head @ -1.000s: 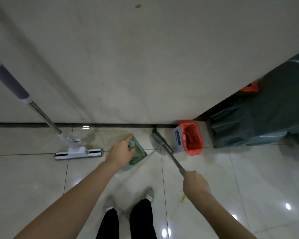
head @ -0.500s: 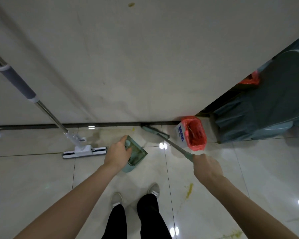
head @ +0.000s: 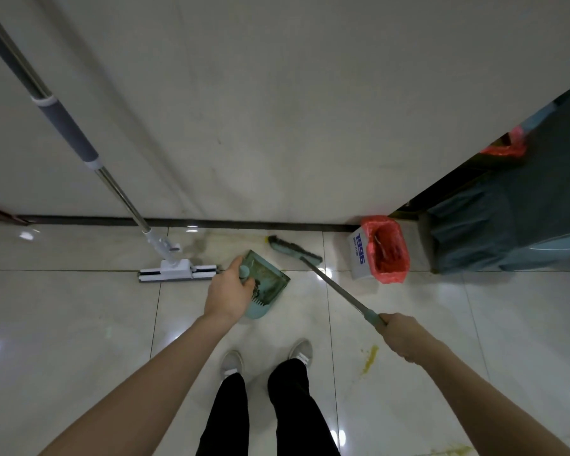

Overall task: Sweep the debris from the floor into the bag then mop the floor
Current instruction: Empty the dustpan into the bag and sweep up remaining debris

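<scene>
My left hand (head: 228, 292) grips the handle of a pale green dustpan (head: 267, 284) that holds dark debris. My right hand (head: 400, 335) grips the end of a long broom handle. The broom (head: 295, 252) has its green head on the floor near the wall, right of the dustpan. A small white box lined with a red bag (head: 384, 250) stands on the floor to the right of the broom head. A mop (head: 175, 269) leans against the wall at the left, its flat head on the tiles. A yellow stain (head: 369, 358) marks the floor near my right foot.
A white wall (head: 277, 110) with a dark skirting strip runs across the back. A large dark grey bin (head: 507, 225) with a red liner stands at the right. My two shoes (head: 267, 357) stand on glossy tiles. More yellow smears (head: 454, 450) show at the bottom right.
The broom head has swung right along the wall, away from the dustpan and toward the red bag. My right hand has moved back and right. The dustpan has stayed in place.
</scene>
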`<state>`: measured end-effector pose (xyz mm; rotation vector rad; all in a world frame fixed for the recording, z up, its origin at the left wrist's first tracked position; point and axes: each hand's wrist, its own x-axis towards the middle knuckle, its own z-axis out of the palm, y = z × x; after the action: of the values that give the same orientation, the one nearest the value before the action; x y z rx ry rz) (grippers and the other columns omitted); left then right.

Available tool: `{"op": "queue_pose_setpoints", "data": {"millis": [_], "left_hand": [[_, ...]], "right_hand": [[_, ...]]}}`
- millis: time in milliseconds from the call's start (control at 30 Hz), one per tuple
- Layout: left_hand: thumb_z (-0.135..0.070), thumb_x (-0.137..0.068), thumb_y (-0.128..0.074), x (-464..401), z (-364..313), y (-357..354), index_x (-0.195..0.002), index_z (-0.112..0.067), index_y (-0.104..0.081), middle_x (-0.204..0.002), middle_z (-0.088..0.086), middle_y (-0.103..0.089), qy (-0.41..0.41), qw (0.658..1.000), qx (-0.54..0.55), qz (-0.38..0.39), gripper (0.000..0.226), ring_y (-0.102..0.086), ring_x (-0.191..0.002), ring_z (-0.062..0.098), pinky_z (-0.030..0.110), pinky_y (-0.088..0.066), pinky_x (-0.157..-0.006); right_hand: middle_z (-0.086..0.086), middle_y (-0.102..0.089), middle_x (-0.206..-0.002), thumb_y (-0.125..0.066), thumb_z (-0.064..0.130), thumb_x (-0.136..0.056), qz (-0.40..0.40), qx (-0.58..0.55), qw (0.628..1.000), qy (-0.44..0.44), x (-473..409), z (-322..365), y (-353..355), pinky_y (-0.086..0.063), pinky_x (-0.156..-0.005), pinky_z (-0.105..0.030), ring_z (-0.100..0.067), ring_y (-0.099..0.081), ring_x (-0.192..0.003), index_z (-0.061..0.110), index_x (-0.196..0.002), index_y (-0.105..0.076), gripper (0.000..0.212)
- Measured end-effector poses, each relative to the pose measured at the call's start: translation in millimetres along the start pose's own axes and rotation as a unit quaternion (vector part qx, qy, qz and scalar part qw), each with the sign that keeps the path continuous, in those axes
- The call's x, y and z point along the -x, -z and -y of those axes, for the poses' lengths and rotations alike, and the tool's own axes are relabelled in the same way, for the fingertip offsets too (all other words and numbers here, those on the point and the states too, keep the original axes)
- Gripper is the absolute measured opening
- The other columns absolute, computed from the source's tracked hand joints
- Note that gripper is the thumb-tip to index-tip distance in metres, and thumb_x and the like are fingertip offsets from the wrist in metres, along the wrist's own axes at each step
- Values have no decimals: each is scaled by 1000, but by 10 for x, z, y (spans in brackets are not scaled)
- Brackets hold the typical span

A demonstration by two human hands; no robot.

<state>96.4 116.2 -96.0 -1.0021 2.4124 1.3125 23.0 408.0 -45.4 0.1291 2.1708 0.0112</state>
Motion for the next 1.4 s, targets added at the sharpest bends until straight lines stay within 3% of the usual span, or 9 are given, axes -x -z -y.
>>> {"op": "queue_pose_setpoints", "data": {"millis": [233, 333, 467, 600, 733, 900, 1067, 1300, 1400], "left_hand": [[-20, -92, -53, 262, 83, -74, -143, -26, -40, -107, 11, -65, 27, 999, 19, -15, 53, -63, -90, 32, 46, -56, -77], [-19, -92, -54, 396, 148, -119, -145, -26, -39, -106, 12, -66, 36, 998, 27, -32, 56, -64, -90, 32, 45, -57, -78], [-16, -91, -53, 515, 165, -207, -142, -28, -42, -100, 13, -66, 52, 996, 55, -51, 54, -65, -83, 35, 44, -58, -69], [-16, -92, -54, 550, 125, -309, -138, -25, -46, -95, 10, -64, 79, 993, 72, -59, 48, -63, -76, 32, 45, -60, -64], [-16, -90, -55, 540, 64, -446, -139, -25, -47, -93, 11, -64, 98, 989, 71, -81, 50, -58, -62, 27, 38, -58, -58], [-20, -88, -55, 573, 43, -606, -138, -30, -48, -93, 11, -63, 110, 985, 86, -100, 52, -57, -65, 28, 43, -58, -60], [-18, -91, -54, 644, 7, -643, -139, -31, -47, -92, 12, -60, 122, 981, 120, -95, 50, -51, -59, 24, 28, -46, -43], [-20, -92, -56, 955, 180, -665, -139, -29, -47, -95, 13, -61, 105, 988, 98, -52, 49, -53, -60, 23, 24, -45, -39], [-19, -90, -56, 1152, 325, -668, -135, -27, -50, -95, 14, -63, 94, 990, 89, -49, 47, -57, -62, 26, 24, -45, -37]], "right_hand": [[4, -57, -74, -41, 38, -103, -66, 99, 992, 50, 105, -240, 231, -42, -54, -19, -9, -53, -60, 20, -106, -63, 28], [5, -57, -74, -43, 35, -103, -84, 96, 990, 63, 111, -259, 287, -44, -56, -18, -7, -52, -59, 23, -119, -61, 28], [1, -62, -84, -42, 40, -102, -101, 51, 988, 110, -136, -147, 353, -56, -67, -26, -11, -59, -68, 22, -114, -61, 29], [-3, -61, -91, -44, 32, -102, -86, 58, 991, 86, -401, 46, 342, -56, -62, -23, -15, -63, -73, 16, -120, -58, 28], [-4, -60, -84, -43, 29, -103, -18, 98, 989, 106, -534, -110, 306, -44, -46, -20, -13, -52, -56, 6, -114, -61, 31], [2, -50, -64, -39, 33, -103, 57, 121, 981, 138, -216, -579, 457, -35, -35, -16, -6, -42, -35, 13, -110, -61, 31], [1, -46, -64, -41, 43, -101, 42, 100, 981, 163, 51, -933, 623, -34, -39, -17, -9, -38, -44, 15, -125, -62, 42], [-3, -45, -60, -40, 35, -103, 4, -4, 994, 108, 321, -1272, 406, -34, -38, -20, -12, -36, -41, 29, -134, -54, 34], [-5, -45, -59, -45, 31, -102, -10, -56, 996, 68, 401, -1277, 163, -33, -39, -19, -12, -36, -42, 24, -133, -55, 33]]}}
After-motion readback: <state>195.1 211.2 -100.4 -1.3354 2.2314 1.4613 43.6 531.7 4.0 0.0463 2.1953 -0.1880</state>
